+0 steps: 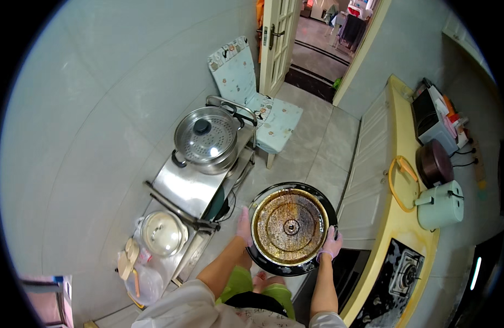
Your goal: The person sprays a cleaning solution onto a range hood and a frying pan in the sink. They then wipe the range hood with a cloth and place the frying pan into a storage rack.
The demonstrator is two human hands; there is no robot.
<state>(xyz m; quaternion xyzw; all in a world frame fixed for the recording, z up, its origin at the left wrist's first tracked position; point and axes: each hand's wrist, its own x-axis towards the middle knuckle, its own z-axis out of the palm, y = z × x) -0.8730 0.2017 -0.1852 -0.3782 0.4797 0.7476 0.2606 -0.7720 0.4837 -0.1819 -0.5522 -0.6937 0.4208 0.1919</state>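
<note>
Both my hands wear thin pink gloves. Between them is a wide round black pan or tray [325, 205] with a glossy rim. Inside that rim lies a round metal plate [276, 229], browned and stained, with ring grooves and a small fitting at its centre. My left hand [244, 227] grips the left edge of the black piece, its fingers partly hidden. On the right edge, by a small side handle, my right hand [330, 244] is closed on the rim. The whole thing is held out in front of my body, above the floor.
A steel cart [186, 188] at left carries a steamer pot [206, 135]; a lidded pot [163, 233] stands nearer. Behind is a covered chair [276, 119]. Along the right runs a yellow counter [393, 205] with a gas stove [405, 274], a green appliance [440, 209] and a glass lid [403, 184].
</note>
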